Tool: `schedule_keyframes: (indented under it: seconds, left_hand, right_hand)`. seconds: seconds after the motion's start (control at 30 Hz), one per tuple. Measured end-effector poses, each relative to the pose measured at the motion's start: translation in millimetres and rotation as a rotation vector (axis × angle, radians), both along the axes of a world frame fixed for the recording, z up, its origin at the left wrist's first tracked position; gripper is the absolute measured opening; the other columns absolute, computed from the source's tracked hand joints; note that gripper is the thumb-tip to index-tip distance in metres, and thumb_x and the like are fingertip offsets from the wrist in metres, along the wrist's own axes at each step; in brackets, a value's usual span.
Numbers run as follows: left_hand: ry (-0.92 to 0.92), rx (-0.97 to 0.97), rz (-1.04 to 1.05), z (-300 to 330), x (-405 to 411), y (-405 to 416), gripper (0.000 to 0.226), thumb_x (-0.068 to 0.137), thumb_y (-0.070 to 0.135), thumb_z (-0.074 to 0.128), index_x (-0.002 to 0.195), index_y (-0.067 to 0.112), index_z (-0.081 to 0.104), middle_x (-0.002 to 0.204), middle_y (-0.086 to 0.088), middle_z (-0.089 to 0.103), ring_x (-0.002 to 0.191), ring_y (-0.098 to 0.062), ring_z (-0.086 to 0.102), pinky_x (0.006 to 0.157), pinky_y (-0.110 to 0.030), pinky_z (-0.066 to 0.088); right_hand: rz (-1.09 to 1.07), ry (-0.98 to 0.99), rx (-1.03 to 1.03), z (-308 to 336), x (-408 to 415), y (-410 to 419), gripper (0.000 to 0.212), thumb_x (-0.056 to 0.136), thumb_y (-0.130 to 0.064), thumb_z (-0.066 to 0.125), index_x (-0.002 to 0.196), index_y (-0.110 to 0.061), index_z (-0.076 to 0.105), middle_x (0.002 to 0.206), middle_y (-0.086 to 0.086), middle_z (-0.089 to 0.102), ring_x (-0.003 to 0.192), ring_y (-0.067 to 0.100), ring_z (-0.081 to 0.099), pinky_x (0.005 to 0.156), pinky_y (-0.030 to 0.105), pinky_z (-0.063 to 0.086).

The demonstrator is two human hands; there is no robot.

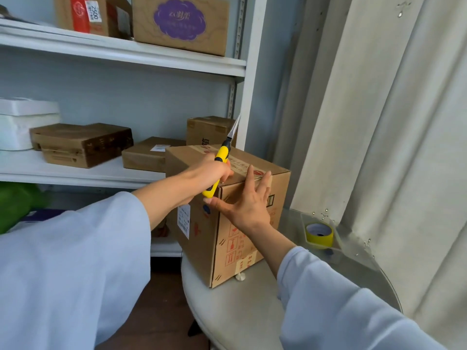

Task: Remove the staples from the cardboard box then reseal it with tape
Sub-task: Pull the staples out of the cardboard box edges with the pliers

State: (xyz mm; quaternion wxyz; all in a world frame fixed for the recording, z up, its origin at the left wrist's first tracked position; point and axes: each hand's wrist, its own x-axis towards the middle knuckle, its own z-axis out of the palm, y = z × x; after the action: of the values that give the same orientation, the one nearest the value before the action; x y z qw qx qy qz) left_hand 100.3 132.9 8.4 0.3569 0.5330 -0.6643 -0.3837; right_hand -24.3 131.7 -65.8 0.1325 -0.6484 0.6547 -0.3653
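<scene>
While the cardboard box (227, 210) stands upright on the round white table (242, 314), both hands are on its upper part. Box sits at the table's far left edge, just beside the white shelving unit (121, 50). Top flaps closed; a strip of printed tape runs along the top seam. Red handling symbols on the near right face, a white label on the near left face.

Left hand (214, 173) at the box's top near edge, fingers curled round the yellow-and-black handle of a utility knife (219, 162). Blade extended, pointing up and away from the person, tip in front of the shelf upright. Handle butt hangs just past the box's top corner. Whether the knife touches the cardboard cannot be told from here.

Right hand (242, 205) flat against the near right face at the top corner, fingers straight and spread, fingertips reaching the top edge, thumb pointing left towards the knife butt. Nothing gripped.

A roll of yellow tape (319, 233) stands on the table to the right of the box, well apart from it, possibly in a clear holder; the view there is unclear. Pale curtain (379, 109) behind it.

Middle shelf holds 3 brown cartons (80, 144) and a white foam box (24, 122). Upper shelf carries 2 cartons, 1 with a purple label (180, 20).
</scene>
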Motion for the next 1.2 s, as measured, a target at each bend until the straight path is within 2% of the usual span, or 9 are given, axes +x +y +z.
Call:
schedule_keyframes:
  seconds: [0.1,0.2,0.3,0.37,0.5,0.6,0.73,0.93,1.2]
  left_hand:
    - [-0.058,-0.051,-0.044,3,-1,1,0.029,0.065,0.016,0.055,0.093,0.023,0.056,0.117,-0.008,0.062,0.113,-0.024,0.056,0.098,-0.048,0.044]
    - [-0.124,-0.168,-0.027,0,-1,-9,0.024,0.081,0.007,0.054,0.096,0.025,0.056,0.112,-0.007,0.062,0.106,-0.023,0.059,0.097,-0.046,0.045]
    - [-0.389,-0.336,0.012,-7,3,-15,0.037,0.082,0.009,0.056,0.117,0.021,0.051,0.106,-0.004,0.059,0.092,-0.023,0.059,0.080,-0.042,0.052]
    - [-0.599,-0.444,0.000,-9,8,-14,0.047,0.082,0.013,0.059,0.127,0.025,0.048,0.109,-0.001,0.056,0.093,-0.021,0.056,0.072,-0.034,0.048]
    - [-0.848,-0.579,-0.101,-9,8,-5,0.048,0.083,0.024,0.062,0.128,0.034,0.048,0.119,0.002,0.052,0.112,-0.021,0.049,0.094,-0.039,0.042]
    - [-0.886,-0.618,-0.126,-7,2,-3,0.046,0.084,0.023,0.062,0.127,0.033,0.049,0.116,0.003,0.055,0.111,-0.020,0.048,0.098,-0.039,0.040]
    - [-0.968,-0.682,-0.156,-2,2,-6,0.038,0.084,0.025,0.060,0.119,0.035,0.050,0.109,0.006,0.060,0.102,-0.018,0.052,0.093,-0.041,0.045]
    - [-1.013,-0.709,-0.185,-2,-1,-10,0.044,0.088,0.031,0.057,0.130,0.040,0.045,0.120,0.006,0.059,0.114,-0.018,0.051,0.099,-0.045,0.042]
    - [-1.049,-0.727,-0.208,-8,-27,-30,0.059,0.090,0.022,0.055,0.141,0.042,0.032,0.130,0.001,0.051,0.122,-0.022,0.046,0.099,-0.045,0.044]
  right_hand:
    - [-0.059,0.053,-0.068,-5,1,-7,0.103,0.067,-0.067,0.071,0.147,-0.037,0.013,0.158,0.000,-0.025,0.149,0.029,-0.003,0.103,0.050,0.040]
    - [-0.025,0.040,-0.070,-7,-15,-12,0.092,0.071,-0.059,0.070,0.143,-0.038,0.018,0.159,-0.002,-0.020,0.146,0.030,0.018,0.100,0.047,0.044]
    - [0.082,-0.006,-0.085,-7,-39,-11,0.087,0.073,-0.052,0.073,0.142,-0.038,0.022,0.160,0.000,-0.006,0.141,0.028,0.028,0.105,0.041,0.038]
    - [0.190,-0.070,-0.097,-5,-58,-9,0.084,0.074,-0.045,0.076,0.140,-0.037,0.026,0.155,0.000,0.012,0.137,0.025,0.032,0.110,0.041,0.036]
    - [0.340,-0.153,0.057,3,-95,0,0.091,0.078,-0.036,0.077,0.147,-0.036,0.017,0.144,-0.006,0.036,0.129,0.016,0.041,0.113,0.043,0.035]
    - [0.302,-0.089,0.048,5,-96,4,0.102,0.069,-0.048,0.079,0.147,-0.035,0.015,0.143,-0.004,0.043,0.129,0.021,0.046,0.111,0.043,0.037]
    - [0.250,-0.063,0.026,6,-98,2,0.099,0.071,-0.048,0.077,0.147,-0.033,0.016,0.141,-0.001,0.047,0.128,0.025,0.049,0.110,0.044,0.038]
    - [0.235,-0.033,0.061,5,-112,-7,0.097,0.072,-0.049,0.077,0.147,-0.036,0.016,0.141,-0.004,0.045,0.130,0.025,0.046,0.110,0.043,0.038]
    - [0.184,-0.102,0.054,4,-137,-13,0.092,0.072,-0.044,0.079,0.145,-0.037,0.022,0.135,-0.005,0.049,0.127,0.024,0.048,0.110,0.045,0.039]
